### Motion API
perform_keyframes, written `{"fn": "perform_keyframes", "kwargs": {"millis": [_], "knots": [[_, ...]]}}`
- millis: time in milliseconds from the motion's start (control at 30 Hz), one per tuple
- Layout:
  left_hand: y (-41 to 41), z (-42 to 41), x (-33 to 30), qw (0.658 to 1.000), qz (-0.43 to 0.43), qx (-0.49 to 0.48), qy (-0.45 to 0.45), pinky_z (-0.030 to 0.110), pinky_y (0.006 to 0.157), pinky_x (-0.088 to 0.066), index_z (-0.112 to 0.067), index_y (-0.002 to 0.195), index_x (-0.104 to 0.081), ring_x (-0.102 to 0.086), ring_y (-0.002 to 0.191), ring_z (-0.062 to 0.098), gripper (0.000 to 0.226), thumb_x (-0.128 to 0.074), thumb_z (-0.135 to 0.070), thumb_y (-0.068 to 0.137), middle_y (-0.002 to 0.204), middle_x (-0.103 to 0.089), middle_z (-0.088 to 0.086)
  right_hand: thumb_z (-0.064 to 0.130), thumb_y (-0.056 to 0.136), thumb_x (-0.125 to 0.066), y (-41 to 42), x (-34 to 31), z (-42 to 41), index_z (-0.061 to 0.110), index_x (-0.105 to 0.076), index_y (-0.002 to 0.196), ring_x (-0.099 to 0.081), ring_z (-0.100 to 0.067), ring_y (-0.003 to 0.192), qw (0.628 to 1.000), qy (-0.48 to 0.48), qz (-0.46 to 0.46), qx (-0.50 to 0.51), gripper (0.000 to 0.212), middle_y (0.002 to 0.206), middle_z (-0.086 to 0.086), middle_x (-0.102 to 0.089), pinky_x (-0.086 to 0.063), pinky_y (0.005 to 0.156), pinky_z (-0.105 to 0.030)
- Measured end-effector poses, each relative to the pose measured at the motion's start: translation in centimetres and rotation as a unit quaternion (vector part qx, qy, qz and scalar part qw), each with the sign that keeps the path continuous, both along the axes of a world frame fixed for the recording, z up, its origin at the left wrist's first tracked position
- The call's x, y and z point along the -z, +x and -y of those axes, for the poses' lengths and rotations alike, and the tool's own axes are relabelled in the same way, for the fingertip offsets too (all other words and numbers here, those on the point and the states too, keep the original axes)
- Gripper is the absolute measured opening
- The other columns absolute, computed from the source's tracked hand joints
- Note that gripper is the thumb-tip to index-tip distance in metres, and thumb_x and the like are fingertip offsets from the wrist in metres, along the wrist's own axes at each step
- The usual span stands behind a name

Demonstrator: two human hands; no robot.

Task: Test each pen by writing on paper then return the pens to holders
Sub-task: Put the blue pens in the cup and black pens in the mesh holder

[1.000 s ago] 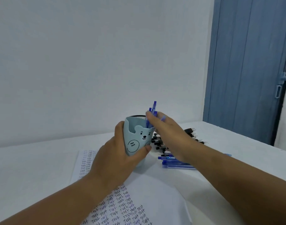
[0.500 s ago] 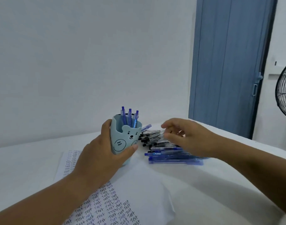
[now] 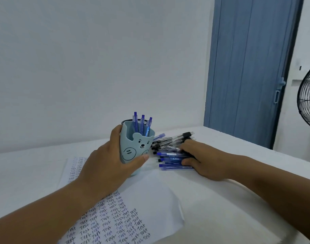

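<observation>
While left hand (image 3: pixel 105 164) gripped holder (image 3: pixel 135 147) upright on table (image 3: pixel 27 166), right hand (image 3: pixel 203 161) lay on pen pile (image 3: pixel 171 152), just right of holder. Pens lay flat, long axis left-right, tips toward holder. Right hand was nearer: fingers curled over blue pens (image 3: pixel 173 160), thumb beneath; firm grip could not be told. Three pens (image 3: pixel 142 125) stood in holder. Paper (image 3: pixel 126 221) lay near.

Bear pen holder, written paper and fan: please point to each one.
bear pen holder (image 3: pixel 135 147), head view, front wall beside the bear face
written paper (image 3: pixel 115 224), head view, area with written words
fan (image 3: pixel 309 101), head view, wire grille
</observation>
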State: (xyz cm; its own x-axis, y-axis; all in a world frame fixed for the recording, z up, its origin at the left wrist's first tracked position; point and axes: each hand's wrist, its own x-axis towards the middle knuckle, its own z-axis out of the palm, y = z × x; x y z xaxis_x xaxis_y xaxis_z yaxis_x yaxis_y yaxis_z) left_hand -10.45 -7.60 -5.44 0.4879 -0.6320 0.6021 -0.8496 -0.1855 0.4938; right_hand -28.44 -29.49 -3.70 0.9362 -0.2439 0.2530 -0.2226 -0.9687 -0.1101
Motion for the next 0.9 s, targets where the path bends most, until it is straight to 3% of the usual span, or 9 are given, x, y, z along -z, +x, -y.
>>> {"fn": "perform_keyframes", "kwargs": {"millis": [133,267,400,533,600,667,700,800,900], "knots": [[0.0,0.0,0.0,1.0,-0.001,0.002,0.003,0.032,0.076,-0.058,-0.051,0.138,-0.02,-0.065,0.09,0.003,0.083,-0.062,-0.077,0.072,0.105,-0.063,-0.026,0.024,0.106,-0.044,0.1,-0.4,-0.3,0.019,-0.049,0.093,-0.045,-0.009,0.076,0.999,0.011,0.027,0.028,0.014,0.089,0.01,-0.049,-0.036,0.071,-0.019],[0.0,0.0,0.0,1.0,-0.007,-0.002,-0.002,0.037,0.077,-0.058,-0.049,0.136,-0.022,-0.065,0.088,0.004,0.08,-0.063,-0.075,0.072,0.102,-0.064,-0.024,0.026,0.107,-0.043,0.3,-1.2,-0.4,0.025,-0.042,0.093,-0.044,-0.016,0.068,0.995,0.059,0.056,0.059,0.014,0.085,0.001,-0.057,-0.04,0.064,-0.031],[0.0,0.0,-0.1,1.0,-0.015,-0.005,-0.004,0.037,0.076,-0.058,-0.048,0.134,-0.025,-0.066,0.086,0.004,0.078,-0.065,-0.074,0.072,0.101,-0.064,-0.024,0.019,0.106,-0.044,1.1,-2.9,-0.5,0.024,-0.041,0.096,-0.043,-0.017,0.066,0.97,0.138,0.195,0.046,0.011,0.081,-0.007,-0.055,-0.039,0.059,-0.033],[-0.2,0.0,-0.2,1.0,-0.002,-0.004,0.0,0.032,0.075,-0.057,-0.052,0.135,-0.023,-0.065,0.087,0.002,0.079,-0.063,-0.076,0.072,0.103,-0.064,-0.026,0.013,0.106,-0.043,2.6,-5.8,-2.2,0.02,-0.048,0.112,-0.053,-0.013,0.072,0.868,0.252,0.428,-0.002,0.01,0.086,-0.009,-0.058,-0.052,0.074,-0.033],[-0.3,0.1,-0.3,1.0,0.01,-0.008,0.004,0.032,0.077,-0.057,-0.05,0.139,-0.022,-0.065,0.088,0.003,0.083,-0.062,-0.078,0.071,0.106,-0.064,-0.026,0.012,0.107,-0.043,3.6,-7.6,-3.8,0.022,-0.049,0.109,-0.056,-0.014,0.07,0.768,0.369,0.521,-0.053,0.012,0.081,-0.004,-0.054,-0.054,0.074,-0.031],[-0.4,0.1,-0.4,1.0,0.026,-0.017,0.005,0.03,0.077,-0.056,-0.048,0.141,-0.02,-0.064,0.087,0.002,0.086,-0.06,-0.079,0.072,0.104,-0.061,-0.027,0.012,0.107,-0.044,4.9,-9.0,-5.4,0.019,-0.05,0.106,-0.057,-0.016,0.067,0.656,0.508,0.55,-0.096,0.009,0.083,-0.003,-0.053,-0.057,0.076,-0.031],[-0.4,0.1,-0.4,0.999,0.032,-0.022,0.004,0.027,0.074,-0.055,-0.048,0.139,-0.019,-0.063,0.085,0.0,0.085,-0.059,-0.079,0.072,0.1,-0.059,-0.029,0.012,0.106,-0.044,5.5,-9.1,-6.2,0.017,-0.05,0.106,-0.057,-0.016,0.065,0.625,0.547,0.546,-0.105,0.007,0.085,-0.003,-0.053,-0.057,0.078,-0.033],[-0.7,0.0,-0.6,0.999,0.036,-0.036,-0.001,0.015,0.063,-0.045,-0.048,0.134,-0.017,-0.058,0.079,-0.007,0.08,-0.057,-0.079,0.073,0.093,-0.051,-0.034,0.013,0.107,-0.043,7.1,-8.0,-7.7,0.018,-0.05,0.11,-0.058,-0.012,0.064,0.647,0.54,0.53,-0.088,0.009,0.086,-0.003,-0.053,-0.056,0.082,-0.036],[-0.6,-0.1,-0.6,0.998,0.038,-0.048,0.005,0.024,0.069,-0.051,-0.044,0.133,-0.018,-0.057,0.078,-0.006,0.08,-0.058,-0.079,0.074,0.091,-0.051,-0.033,0.01,0.107,-0.041,7.4,-7.4,-7.9,0.02,-0.047,0.109,-0.057,-0.009,0.063,0.651,0.497,0.569,-0.075,0.012,0.082,-0.001,-0.052,-0.056,0.079,-0.034]]}}
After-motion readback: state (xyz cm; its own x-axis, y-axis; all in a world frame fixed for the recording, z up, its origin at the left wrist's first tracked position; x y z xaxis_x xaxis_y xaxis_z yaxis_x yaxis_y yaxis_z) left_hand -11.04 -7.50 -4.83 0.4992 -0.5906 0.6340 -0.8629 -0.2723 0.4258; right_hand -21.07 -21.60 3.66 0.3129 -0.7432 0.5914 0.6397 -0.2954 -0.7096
